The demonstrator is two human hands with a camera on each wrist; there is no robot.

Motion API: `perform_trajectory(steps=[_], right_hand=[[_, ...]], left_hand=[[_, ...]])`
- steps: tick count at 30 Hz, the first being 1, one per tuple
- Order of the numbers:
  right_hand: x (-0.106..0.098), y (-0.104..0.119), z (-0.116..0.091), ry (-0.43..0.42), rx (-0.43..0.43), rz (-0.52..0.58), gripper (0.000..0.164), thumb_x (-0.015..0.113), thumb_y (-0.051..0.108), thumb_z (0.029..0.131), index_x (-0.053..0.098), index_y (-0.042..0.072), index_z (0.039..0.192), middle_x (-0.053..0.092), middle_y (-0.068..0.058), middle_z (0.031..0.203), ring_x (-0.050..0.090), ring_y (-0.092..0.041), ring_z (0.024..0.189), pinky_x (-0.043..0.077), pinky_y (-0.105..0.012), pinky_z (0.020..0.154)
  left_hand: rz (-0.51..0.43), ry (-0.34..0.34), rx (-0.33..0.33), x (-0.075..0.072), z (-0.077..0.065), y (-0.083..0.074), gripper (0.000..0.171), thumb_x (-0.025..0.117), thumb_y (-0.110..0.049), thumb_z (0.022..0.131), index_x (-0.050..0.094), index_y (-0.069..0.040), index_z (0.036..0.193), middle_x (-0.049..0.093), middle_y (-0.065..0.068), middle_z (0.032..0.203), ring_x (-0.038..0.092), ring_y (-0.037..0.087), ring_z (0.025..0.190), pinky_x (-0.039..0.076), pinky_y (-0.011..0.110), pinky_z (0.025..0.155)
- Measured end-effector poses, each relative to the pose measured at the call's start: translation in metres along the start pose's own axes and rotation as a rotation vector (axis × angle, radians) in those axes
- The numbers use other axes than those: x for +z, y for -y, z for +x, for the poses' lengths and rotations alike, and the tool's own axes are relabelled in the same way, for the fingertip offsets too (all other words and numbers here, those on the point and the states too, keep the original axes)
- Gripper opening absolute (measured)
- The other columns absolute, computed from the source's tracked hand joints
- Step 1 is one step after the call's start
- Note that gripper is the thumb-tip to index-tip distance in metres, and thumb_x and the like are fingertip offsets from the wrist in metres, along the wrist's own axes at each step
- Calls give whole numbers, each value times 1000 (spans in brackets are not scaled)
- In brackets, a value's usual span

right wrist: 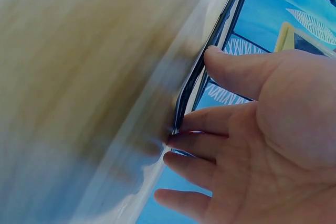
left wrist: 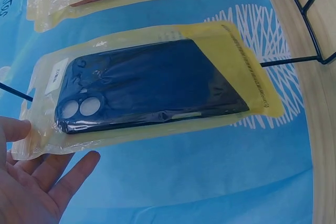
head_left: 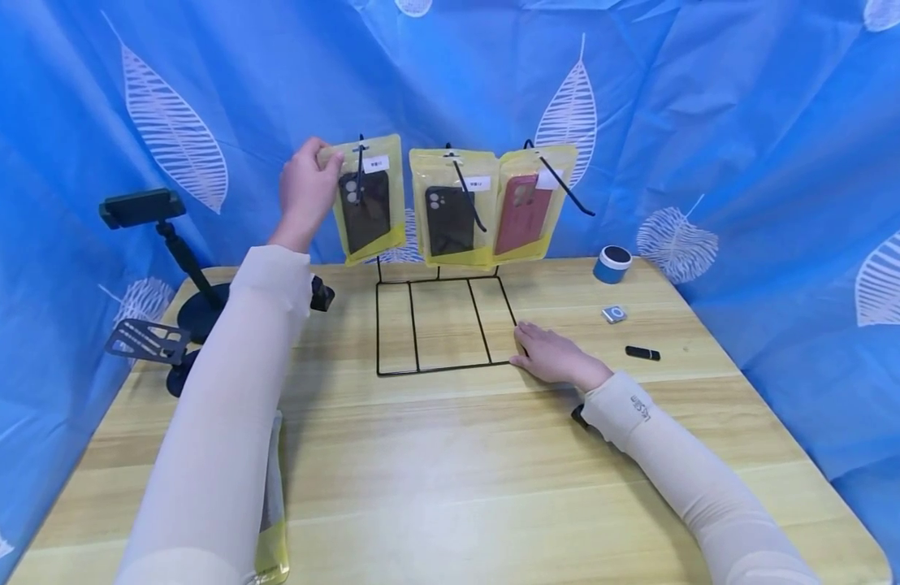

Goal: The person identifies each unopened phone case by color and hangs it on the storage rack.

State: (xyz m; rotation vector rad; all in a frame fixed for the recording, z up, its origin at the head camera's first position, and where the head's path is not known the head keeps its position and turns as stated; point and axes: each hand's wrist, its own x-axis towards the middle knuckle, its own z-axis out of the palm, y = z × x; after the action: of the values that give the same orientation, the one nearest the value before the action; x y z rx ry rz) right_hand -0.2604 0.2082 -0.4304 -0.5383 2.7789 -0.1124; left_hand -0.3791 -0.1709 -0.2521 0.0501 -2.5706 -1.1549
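Note:
Up at the left hook of a black wire display rack [head_left: 415, 325], my left hand [head_left: 307, 191] pinches the upper left edge of a bagged black phone case [head_left: 365, 211]. The hook passes through that bag's hanging hole. Thumb and fingers pinch the clear film in the left wrist view. Another bagged black phone case [head_left: 450, 221] hangs on the middle hook, and a bagged pink phone case [head_left: 523, 213] on the right one. At the front right corner of the rack's base, my right hand [head_left: 556, 356] holds the wire between thumb and fingers.
Another yellow-edged bag [head_left: 273, 520] lies at the front left, partly hidden under the left sleeve. Black stands [head_left: 201, 305] occupy the table's left side. To the right are a blue-and-white round container [head_left: 612, 265], a small silver device [head_left: 614, 314] and a black stick [head_left: 642, 353].

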Motion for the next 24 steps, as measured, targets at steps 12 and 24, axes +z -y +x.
perform_trajectory(steps=[12,24], right_hand=[[2,0,0,-4,-2,0,68,43,39,106,25,-4,154,19,-23,163,20,-39,151,21,-56,123],[0,0,-2,-18,-10,18,68,43,38,105,26,-6,154,19,-24,163,20,-39,151,21,-55,123]], left_hand=[[32,-12,48,-1,-4,3,48,44,-48,103,53,-19,140,62,8,134,52,19,78,43,35,75],[-3,31,-47,-41,-57,5,76,50,-45,100,8,-25,160,19,-6,166,30,18,149,36,44,118]])
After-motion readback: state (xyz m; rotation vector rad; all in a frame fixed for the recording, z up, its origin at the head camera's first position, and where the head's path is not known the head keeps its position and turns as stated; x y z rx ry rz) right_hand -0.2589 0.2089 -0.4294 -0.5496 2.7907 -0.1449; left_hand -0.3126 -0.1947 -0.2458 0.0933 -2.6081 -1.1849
